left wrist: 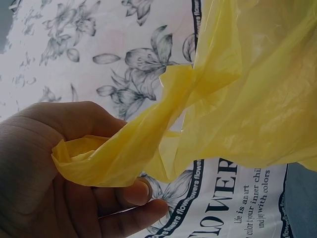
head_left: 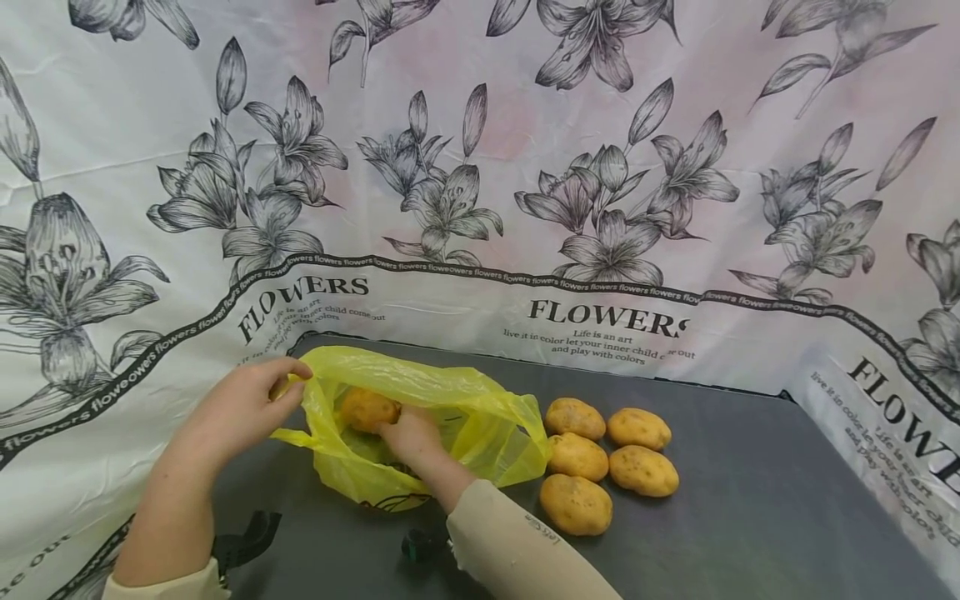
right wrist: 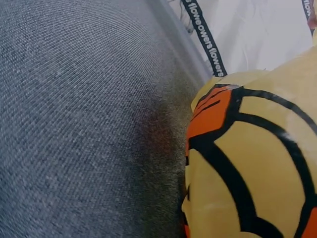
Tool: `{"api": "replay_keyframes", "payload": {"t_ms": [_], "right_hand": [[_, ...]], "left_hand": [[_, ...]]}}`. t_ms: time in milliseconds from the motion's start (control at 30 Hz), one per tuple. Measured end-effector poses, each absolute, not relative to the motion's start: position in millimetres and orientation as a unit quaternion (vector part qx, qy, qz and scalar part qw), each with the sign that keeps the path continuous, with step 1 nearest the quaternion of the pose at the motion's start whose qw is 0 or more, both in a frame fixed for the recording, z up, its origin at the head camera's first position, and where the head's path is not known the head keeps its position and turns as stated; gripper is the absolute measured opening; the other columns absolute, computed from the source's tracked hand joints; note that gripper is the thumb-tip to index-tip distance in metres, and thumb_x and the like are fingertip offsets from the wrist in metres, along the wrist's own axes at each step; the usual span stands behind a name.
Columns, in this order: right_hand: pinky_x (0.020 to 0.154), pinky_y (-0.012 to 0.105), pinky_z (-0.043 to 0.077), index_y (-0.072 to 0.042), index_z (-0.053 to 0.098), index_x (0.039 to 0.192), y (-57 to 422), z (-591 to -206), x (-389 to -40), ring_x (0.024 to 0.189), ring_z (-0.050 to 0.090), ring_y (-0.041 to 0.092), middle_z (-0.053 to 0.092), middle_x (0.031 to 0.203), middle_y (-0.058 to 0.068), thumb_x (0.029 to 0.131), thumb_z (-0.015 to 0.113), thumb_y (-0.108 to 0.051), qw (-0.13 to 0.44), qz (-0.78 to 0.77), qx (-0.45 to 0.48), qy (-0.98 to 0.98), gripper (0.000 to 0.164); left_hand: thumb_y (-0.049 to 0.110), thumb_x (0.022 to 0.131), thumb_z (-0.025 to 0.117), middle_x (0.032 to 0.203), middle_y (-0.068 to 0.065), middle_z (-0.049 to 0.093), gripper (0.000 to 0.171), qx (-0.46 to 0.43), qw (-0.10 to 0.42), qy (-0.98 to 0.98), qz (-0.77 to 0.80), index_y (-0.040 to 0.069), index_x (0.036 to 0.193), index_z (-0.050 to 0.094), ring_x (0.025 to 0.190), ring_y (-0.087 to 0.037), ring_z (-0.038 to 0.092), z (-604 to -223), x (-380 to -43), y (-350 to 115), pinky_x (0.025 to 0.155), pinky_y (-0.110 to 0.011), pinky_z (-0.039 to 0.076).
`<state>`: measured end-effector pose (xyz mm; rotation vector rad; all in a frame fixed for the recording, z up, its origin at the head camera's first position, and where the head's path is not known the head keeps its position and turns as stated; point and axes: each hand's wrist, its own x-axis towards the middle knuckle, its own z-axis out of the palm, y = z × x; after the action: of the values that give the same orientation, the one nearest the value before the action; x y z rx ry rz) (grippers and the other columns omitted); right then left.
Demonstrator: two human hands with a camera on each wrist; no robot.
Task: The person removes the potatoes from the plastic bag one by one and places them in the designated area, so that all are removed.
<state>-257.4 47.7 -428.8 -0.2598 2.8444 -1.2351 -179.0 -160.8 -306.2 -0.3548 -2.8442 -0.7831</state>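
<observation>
A yellow plastic bag [head_left: 420, 375] lies with its mouth spread wide on the dark table. At its left side, my left hand [head_left: 258, 400] holds a handle; the left wrist view shows that handle [left wrist: 119, 158] lying between thumb and fingers. My right hand [head_left: 414, 437] reaches into the bag and grips a potato [head_left: 363, 410] there, its fingertips partly hidden behind it. In the right wrist view the bag's printed outer side [right wrist: 257, 158] fills the right, and the hand itself is out of sight.
Several potatoes [head_left: 575, 504] sit grouped in two columns just right of the bag. A small dark object [head_left: 422, 546] is near the right sleeve. White cloth [head_left: 450, 308] printed with flowers hangs behind and beside the grey table [head_left: 757, 492].
</observation>
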Motion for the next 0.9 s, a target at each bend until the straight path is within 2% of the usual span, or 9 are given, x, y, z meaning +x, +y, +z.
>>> {"api": "replay_keyframes", "payload": {"t_ms": [167, 500, 633, 900], "right_hand": [[0.087, 0.040, 0.054, 0.001, 0.069, 0.122, 48.5, -429.5, -256.1, 0.103, 0.066, 0.028, 0.069, 0.119, 0.017, 0.095, 0.074, -0.033, 0.012, -0.403, -0.075, 0.912, 0.044], [0.088, 0.040, 0.054, 0.000, 0.071, 0.119, 47.5, -428.8, -255.8, 0.101, 0.067, 0.029, 0.070, 0.113, 0.015, 0.088, 0.081, -0.036, -0.008, -0.400, -0.066, 0.914, 0.048], [0.084, 0.038, 0.054, -0.002, 0.073, 0.115, 47.4, -429.4, -253.8, 0.095, 0.067, 0.026, 0.072, 0.106, 0.011, 0.085, 0.084, -0.039, -0.013, -0.409, -0.066, 0.910, 0.049], [0.090, 0.036, 0.053, -0.010, 0.070, 0.133, 45.6, -425.9, -251.6, 0.105, 0.066, 0.025, 0.072, 0.118, 0.006, 0.082, 0.086, -0.038, -0.002, -0.411, -0.086, 0.908, 0.060]], "left_hand": [[0.016, 0.103, 0.054, 0.076, -0.004, 0.048, 0.030, -0.124, 0.089, -0.952, -0.264, 0.003, 0.128, 0.065, 0.061, -0.019, 0.045, -306.5, -179.5, -159.7, 0.058, -0.037, 0.040], [0.016, 0.103, 0.054, 0.074, -0.004, 0.045, 0.030, -0.123, 0.089, -0.953, -0.262, 0.003, 0.127, 0.065, 0.059, -0.019, 0.045, -306.8, -181.5, -160.7, 0.058, -0.037, 0.039], [0.016, 0.102, 0.055, 0.074, -0.004, 0.046, 0.029, -0.121, 0.086, -0.954, -0.261, 0.003, 0.127, 0.065, 0.061, -0.020, 0.045, -307.2, -181.6, -161.1, 0.058, -0.037, 0.040], [0.016, 0.102, 0.054, 0.076, -0.004, 0.048, 0.030, -0.115, 0.083, -0.955, -0.259, 0.004, 0.127, 0.065, 0.064, -0.021, 0.046, -305.9, -179.7, -161.7, 0.060, -0.037, 0.040]]}}
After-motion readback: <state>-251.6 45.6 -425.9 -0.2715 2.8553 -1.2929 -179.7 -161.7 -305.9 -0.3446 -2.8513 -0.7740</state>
